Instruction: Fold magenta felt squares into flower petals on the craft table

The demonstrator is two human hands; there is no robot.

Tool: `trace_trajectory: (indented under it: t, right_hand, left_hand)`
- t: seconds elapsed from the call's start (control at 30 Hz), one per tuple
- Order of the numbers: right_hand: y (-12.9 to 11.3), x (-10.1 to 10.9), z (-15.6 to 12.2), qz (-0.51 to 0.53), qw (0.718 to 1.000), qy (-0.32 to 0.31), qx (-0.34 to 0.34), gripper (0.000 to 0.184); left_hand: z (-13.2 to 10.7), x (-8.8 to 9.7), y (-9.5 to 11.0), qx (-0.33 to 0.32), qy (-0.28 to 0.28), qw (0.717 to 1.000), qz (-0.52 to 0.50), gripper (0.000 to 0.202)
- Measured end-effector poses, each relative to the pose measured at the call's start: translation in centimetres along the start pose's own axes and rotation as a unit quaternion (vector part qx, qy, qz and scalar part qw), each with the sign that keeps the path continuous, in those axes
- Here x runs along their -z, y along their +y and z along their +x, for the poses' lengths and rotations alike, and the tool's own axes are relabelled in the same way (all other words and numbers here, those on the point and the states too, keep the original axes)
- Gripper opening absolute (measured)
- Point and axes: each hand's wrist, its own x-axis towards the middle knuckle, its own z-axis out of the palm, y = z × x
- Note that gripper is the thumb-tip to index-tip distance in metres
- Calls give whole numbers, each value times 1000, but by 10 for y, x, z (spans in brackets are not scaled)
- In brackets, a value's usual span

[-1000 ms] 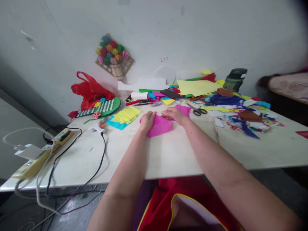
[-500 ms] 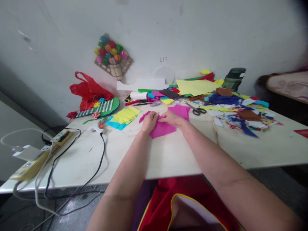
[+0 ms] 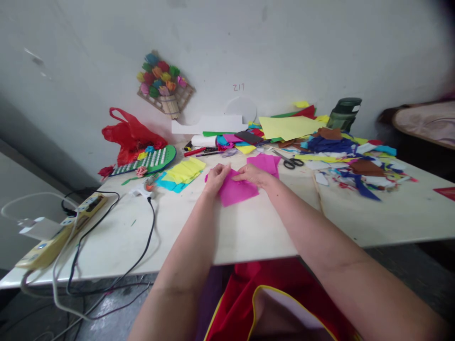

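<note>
A magenta sheet of crepe paper (image 3: 239,193) lies on the table in front of me. My left hand (image 3: 217,178) pinches its left edge, fingers closed on it. Over the sheet's upper right part, my right hand (image 3: 251,174) has its thumb and fingers together on the paper; the fingertips are partly hidden. More magenta paper (image 3: 266,162) lies just behind my right hand. To the left, yellow paper pieces (image 3: 186,169) rest on blue ones (image 3: 172,184). Black-handled scissors (image 3: 293,163) lie to the right.
A glue gun (image 3: 142,189) with a cord and a power strip (image 3: 60,232) occupy the left side. Paper scraps (image 3: 366,168) heap up on the right, near a green bottle (image 3: 344,113). A red bag (image 3: 130,135) and a green board (image 3: 156,161) stand back left.
My left hand has shifted slightly left and apart from my right hand, uncovering more of the magenta sheet between them. The view has turned very slightly.
</note>
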Motion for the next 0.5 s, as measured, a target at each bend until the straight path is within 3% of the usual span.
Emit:
trace_trajectory:
  t: [0.1,0.33,0.5]
  right_hand:
    - [2,1,2,0,1000,-7,4,31]
    - [4,3,3,2,999,-26,43,37]
    - [1,3,1,-1,997,-6,77,32]
  left_hand:
    - [-1,1,-2,2,-48,998,-33,37]
    - [-1,3,-1,33,-34,997,-55,34]
    - [-1,5,-5,50,-44,994,-88,34]
